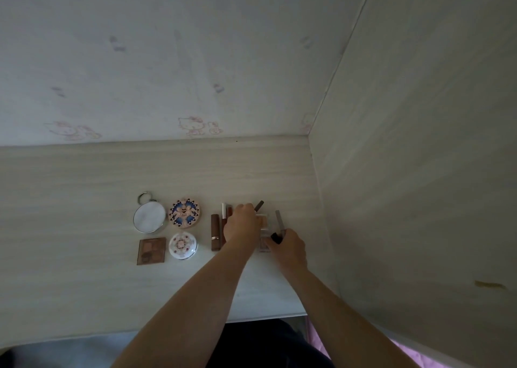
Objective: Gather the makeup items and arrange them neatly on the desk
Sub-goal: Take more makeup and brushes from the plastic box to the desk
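Note:
Makeup items lie in rows on the pale wooden desk (84,185). At the left sit a round mirror (149,216), a patterned round compact (184,213), a brown eyeshadow palette (151,251) and a floral white compact (183,246). A brown lipstick (215,232) and slim tubes (225,212) lie beside my left hand (242,223), which grips a dark pencil (259,205) over a small square palette (263,222). My right hand (288,248) holds a grey-capped tube (279,222) just right of that palette.
A wooden side panel (405,171) rises at the right, close to the items. A back wall with cartoon stickers (195,125) stands behind the desk. The desk's front edge (265,316) runs below my forearms, with pink fabric (405,351) at the lower right.

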The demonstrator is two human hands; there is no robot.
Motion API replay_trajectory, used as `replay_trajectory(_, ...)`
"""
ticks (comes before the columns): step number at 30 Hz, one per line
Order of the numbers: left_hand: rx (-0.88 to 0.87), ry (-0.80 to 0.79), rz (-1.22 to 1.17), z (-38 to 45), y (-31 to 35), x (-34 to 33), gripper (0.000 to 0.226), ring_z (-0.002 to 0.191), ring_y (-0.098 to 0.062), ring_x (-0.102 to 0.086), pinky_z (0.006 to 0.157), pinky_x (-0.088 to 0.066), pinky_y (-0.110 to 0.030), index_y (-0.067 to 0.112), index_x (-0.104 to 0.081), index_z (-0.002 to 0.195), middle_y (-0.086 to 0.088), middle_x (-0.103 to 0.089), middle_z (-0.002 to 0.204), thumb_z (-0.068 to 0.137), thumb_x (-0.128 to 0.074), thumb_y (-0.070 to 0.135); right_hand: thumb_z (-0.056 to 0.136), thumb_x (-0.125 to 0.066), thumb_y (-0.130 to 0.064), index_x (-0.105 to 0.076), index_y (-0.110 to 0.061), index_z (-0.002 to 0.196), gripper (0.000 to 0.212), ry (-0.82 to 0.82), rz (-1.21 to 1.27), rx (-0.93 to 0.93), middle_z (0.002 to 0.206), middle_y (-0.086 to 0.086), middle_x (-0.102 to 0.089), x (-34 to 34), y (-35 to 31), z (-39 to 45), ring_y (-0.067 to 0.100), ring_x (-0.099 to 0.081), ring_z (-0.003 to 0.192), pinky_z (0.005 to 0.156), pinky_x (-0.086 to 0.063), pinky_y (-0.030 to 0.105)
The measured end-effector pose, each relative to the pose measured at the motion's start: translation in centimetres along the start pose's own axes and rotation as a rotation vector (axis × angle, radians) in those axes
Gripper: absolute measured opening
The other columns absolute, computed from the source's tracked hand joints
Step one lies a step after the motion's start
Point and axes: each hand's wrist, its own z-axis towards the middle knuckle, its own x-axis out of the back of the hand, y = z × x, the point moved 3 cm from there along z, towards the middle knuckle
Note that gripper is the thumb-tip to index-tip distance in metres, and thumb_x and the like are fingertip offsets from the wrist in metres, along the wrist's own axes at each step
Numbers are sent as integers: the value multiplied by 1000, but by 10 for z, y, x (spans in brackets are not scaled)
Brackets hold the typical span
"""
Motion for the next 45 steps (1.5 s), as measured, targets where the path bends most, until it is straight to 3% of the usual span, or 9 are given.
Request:
replay_trajectory(7,-15,4,55,-2,12,0,12,95,-27,-62,67,-45,-33,14,-57,104,-5,-60,105,94,-51,19,85,-67,-38,-54,-16,93,27,42,-44,8,86,-1,-59,8,-2,7,17,-55,72,54,-38,27)
replay_trajectory(13,7,28,-63,-8,12,4,14,94,-29,-60,66,-43,-35,10,-51,107,-8,-59,108,94,-48,14,94,-54,-26,-52,-9,99,18,51,59,22,93,6,-59,14,-2,12,20,-54,78,60,-39,28)
replay_trajectory(17,13,23,-167,-13,7,6,18,98,-33,-59,72,-44,-37,5,-51,107,-12,-57,111,94,-45,17,95,-53,-24,-54,-5,108,23,73,10,21,100,11,-62,20,-5,16,22,-56,81,64,-40,27)
replay_trajectory(20,9,9,-189,-17,5,3,19,93,-29,-59,69,-43,-33,5,-51,104,-13,-59,108,96,-45,21,93,-55,-25,-55,-9,107,22,71,-69,38,99,10,-63,23,-9,17,26,-60,84,63,-43,29)
replay_trajectory(25,-61,42,-21,-23,7,-1,28,93,-28,-62,63,-41,-31,7,-50,110,-10,-56,110,99,-43,32,95,-51,-41,-53,-13,102,29,67,-221,112,94,6,-63,26,-16,17,25,-61,80,59,-43,29)
replay_trajectory(30,-80,89,154,-22,6,1,31,93,-28,-64,62,-39,-31,14,-51,110,-5,-59,108,98,-42,41,95,-52,-34,-55,-11,101,24,71,-221,143,101,9,-60,25,-21,20,27,-60,88,68,-47,33)
replay_trajectory(35,-85,112,176,-18,-1,1,19,95,-29,-65,69,-45,-33,15,-52,107,-4,-63,106,96,-46,30,94,-52,-18,-60,-5,101,17,66,-188,136,101,14,-64,29,-17,21,29,-61,91,65,-39,27)
replay_trajectory(42,-103,117,181,-16,-1,0,16,92,-28,-65,67,-45,-33,15,-52,108,-4,-63,104,96,-46,25,93,-56,-16,-58,-7,92,9,96,-20,137,89,12,-65,27,-17,20,28,-65,79,68,-58,44)
replay_trajectory(45,-109,113,202,-16,-2,-1,16,91,-28,-66,63,-41,-32,15,-52,109,-4,-63,105,97,-44,22,93,-54,-15,-58,-4,97,13,128,-134,163,94,14,-65,31,-19,18,30,-63,86,70,-53,36)
